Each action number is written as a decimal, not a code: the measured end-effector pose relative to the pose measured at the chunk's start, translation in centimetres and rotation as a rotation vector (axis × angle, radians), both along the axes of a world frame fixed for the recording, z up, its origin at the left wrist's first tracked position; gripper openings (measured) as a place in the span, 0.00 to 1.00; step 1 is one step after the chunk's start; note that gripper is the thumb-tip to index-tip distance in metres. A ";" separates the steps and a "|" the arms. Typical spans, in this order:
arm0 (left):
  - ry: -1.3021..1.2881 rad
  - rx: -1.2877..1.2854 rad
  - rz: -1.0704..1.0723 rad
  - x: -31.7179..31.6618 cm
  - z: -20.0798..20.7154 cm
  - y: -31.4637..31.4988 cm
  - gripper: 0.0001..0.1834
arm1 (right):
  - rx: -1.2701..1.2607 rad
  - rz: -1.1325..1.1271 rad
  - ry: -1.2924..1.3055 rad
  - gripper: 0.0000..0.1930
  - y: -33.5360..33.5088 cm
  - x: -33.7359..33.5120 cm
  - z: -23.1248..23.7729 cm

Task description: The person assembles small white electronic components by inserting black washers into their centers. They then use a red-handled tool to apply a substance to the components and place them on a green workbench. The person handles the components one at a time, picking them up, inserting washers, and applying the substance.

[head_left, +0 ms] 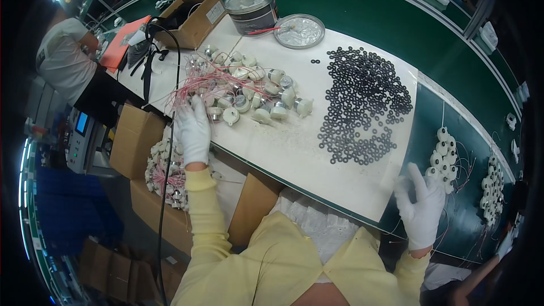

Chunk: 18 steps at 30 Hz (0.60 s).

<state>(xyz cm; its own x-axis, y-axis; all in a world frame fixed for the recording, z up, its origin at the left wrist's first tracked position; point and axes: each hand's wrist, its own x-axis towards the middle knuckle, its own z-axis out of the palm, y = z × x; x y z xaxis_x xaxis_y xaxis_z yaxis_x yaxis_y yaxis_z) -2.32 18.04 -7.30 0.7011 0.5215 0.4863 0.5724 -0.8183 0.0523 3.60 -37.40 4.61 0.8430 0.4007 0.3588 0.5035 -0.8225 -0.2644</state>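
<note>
Head view: a long white worktop (pixel 266 147) is bordered on the right by a dark green surface (pixel 429 107), and an open brown cardboard box (pixel 136 136) filled with similar units is set below its left edge. On the worktop's left half, a heap of round cream motor-like units (pixel 277 112) is overlaid by a tangle of thin pink wires (pixel 221 78). The white-gloved left hand (pixel 194 130) is laid at the heap's near-left edge, against the wires; whether any are grasped cannot be told. The white-gloved right hand (pixel 422 204) is held with fingers spread, nothing seen in it, just beside a cluster of cream units with dark centres (pixel 443 158). Loose black rings (pixel 362 96) are strewn nearby. If one tangled wire were pulled, neighbouring units could be dragged off the edge or leads strained
</note>
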 end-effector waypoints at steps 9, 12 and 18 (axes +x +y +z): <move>-0.280 -0.690 -0.185 6.5 5.7 -2.8 0.48 | 0.056 -0.015 0.095 0.17 0.2 0.2 -1.4; -0.288 -0.810 -0.195 7.2 4.6 -0.9 0.48 | 0.097 -0.016 0.111 0.17 0.4 0.2 -1.4; -0.246 -0.722 -0.265 6.1 6.2 -6.2 0.43 | 0.068 -0.046 0.156 0.17 0.3 0.3 -0.9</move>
<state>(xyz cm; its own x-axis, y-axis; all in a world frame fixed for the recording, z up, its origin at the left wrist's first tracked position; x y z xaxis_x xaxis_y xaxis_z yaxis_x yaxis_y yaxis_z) 3.77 11.88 -1.14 0.7622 0.5972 0.2497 0.2672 -0.6416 0.7190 3.94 -37.12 3.69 0.9073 0.3401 0.2473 0.4146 -0.8211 -0.3922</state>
